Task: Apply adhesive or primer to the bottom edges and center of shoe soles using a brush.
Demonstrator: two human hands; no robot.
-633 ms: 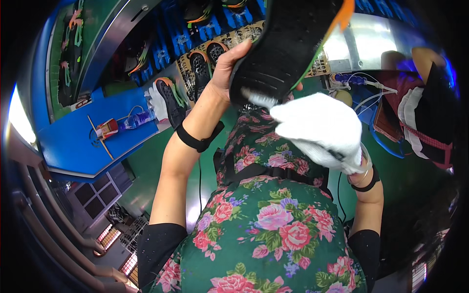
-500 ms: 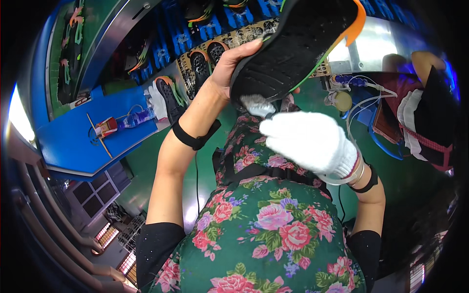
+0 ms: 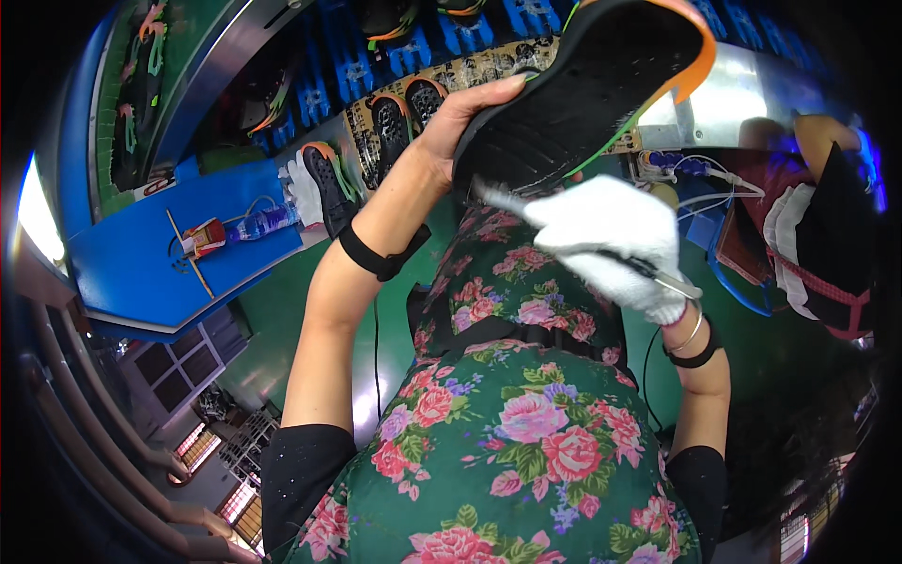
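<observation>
Bare and curled around its left edge, my left hand (image 3: 446,132) holds a black shoe sole (image 3: 554,117) up and tilted, its rim edged in orange and green. The thumb lies over the upper edge; the other fingers are mostly hidden behind. My right hand (image 3: 611,235), in a white knit glove, is closed on a brush (image 3: 500,196). The blurred bristles are at the sole's lower end, near its edge, and the handle runs back beneath the palm towards the wrist. Whether bristles touch the surface is hard to tell.
On the left, a blue table (image 3: 122,277) carries a plastic bottle (image 3: 263,223), a thin stick and a small red box (image 3: 204,239). Other soles (image 3: 326,188) stand beyond it, by a patterned strip (image 3: 479,68). At right are thin hoses (image 3: 719,172) and another person (image 3: 813,202).
The sole and my left hand have shifted slightly right. My right hand has turned and risen a little, showing the brush handle below its palm; the bristles remain at the sole's lower end.
</observation>
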